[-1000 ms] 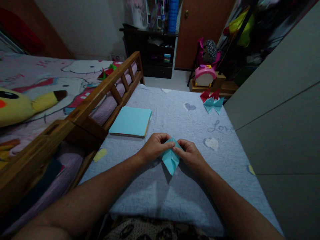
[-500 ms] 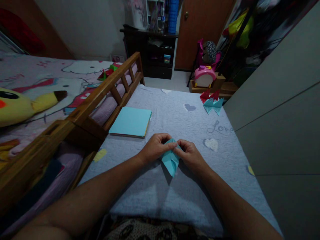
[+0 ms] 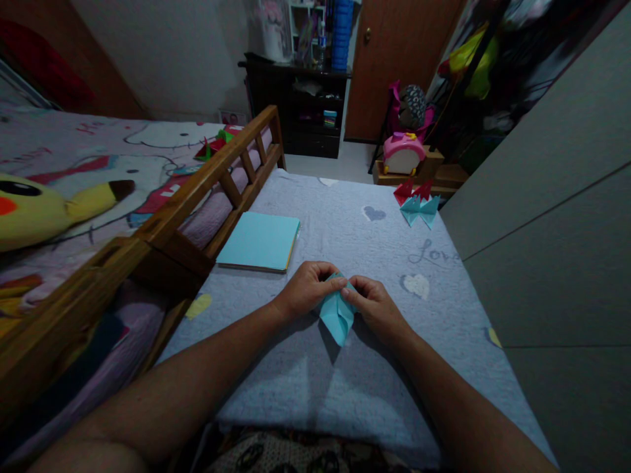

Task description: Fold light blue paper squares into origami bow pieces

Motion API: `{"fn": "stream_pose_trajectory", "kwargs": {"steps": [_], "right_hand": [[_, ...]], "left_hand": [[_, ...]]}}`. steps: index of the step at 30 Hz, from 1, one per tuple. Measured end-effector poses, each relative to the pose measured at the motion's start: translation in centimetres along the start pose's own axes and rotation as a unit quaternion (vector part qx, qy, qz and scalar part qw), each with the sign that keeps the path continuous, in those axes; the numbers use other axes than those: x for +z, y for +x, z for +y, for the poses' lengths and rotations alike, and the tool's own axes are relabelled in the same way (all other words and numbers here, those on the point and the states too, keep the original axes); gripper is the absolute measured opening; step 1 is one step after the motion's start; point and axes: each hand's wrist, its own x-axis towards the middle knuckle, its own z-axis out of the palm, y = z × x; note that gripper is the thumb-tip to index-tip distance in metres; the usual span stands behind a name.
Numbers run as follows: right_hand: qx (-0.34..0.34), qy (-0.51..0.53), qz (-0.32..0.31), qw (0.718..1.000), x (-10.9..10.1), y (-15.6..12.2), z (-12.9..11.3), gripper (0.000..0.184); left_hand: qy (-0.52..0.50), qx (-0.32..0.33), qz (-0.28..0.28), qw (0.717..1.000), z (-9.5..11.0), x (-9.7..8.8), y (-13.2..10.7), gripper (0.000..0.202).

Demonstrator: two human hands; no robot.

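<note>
Grip, left hand (image 3: pixel 308 289): closed on the upper left of a folded light-blue paper (image 3: pixel 338 320); the thumb is laid across its face, and the fingertips behind are hidden.
Grip, right hand (image 3: pixel 373 297): the upper right edge is pinched likewise, the thumbs nearly meeting.
Paper's place: it is held between both hands above the heart-patterned sheet (image 3: pixel 335 207), its free tip directed toward the near edge; whether the sheet is touched cannot be told.
Paper's handling: it should be very light, crisp at the creases, and easily crumpled or torn. It is best taken by the layered edges, thumb against fingers, with the thin tip spared.
Plush toy (image 3: pixel 37 213): laid on the pink bedding (image 3: pixel 44 141) beyond the rail.
Wooden rail (image 3: pixel 207 176): reach on the left is limited by it.
Square paper stack (image 3: pixel 259 241): set flat just beside the rail, topped in light blue.
Folded figures: a light-blue figure (image 3: pixel 419 209) and red paper (image 3: pixel 403 192) are grouped at the far right corner.
Pale cabinet panel (image 3: pixel 552 197): the right side is bounded by it.
Hidden: the upper folds are covered by the thumbs.
</note>
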Motion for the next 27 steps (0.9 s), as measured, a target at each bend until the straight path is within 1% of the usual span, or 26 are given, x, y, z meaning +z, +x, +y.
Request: {"fn": "stream_pose_trajectory", "kwargs": {"steps": [8,11,18,22,27], "right_hand": [[0.004,0.009,-0.013,1.000,0.12,-0.15,-0.48,0.037],[0.001,0.005,-0.017,1.000,0.04,-0.15,-0.50,0.035],[-0.010,-0.032,-0.026,0.999,-0.20,-0.18,-0.23,0.033],[-0.011,-0.033,-0.037,0.999,-0.21,-0.21,-0.14,0.033],[-0.012,-0.035,-0.035,0.999,-0.17,-0.22,-0.21,0.033]], "left_hand": [[0.006,0.008,0.002,1.000,0.15,0.01,-0.03,0.029],[0.013,0.010,0.002,1.000,0.01,-0.06,-0.03,0.028],[0.001,0.005,0.016,1.000,0.31,-0.14,-0.14,0.029],[-0.004,0.008,0.028,1.000,0.51,-0.26,-0.11,0.030],[-0.001,0.012,0.032,0.999,0.56,-0.22,-0.10,0.029]]}}
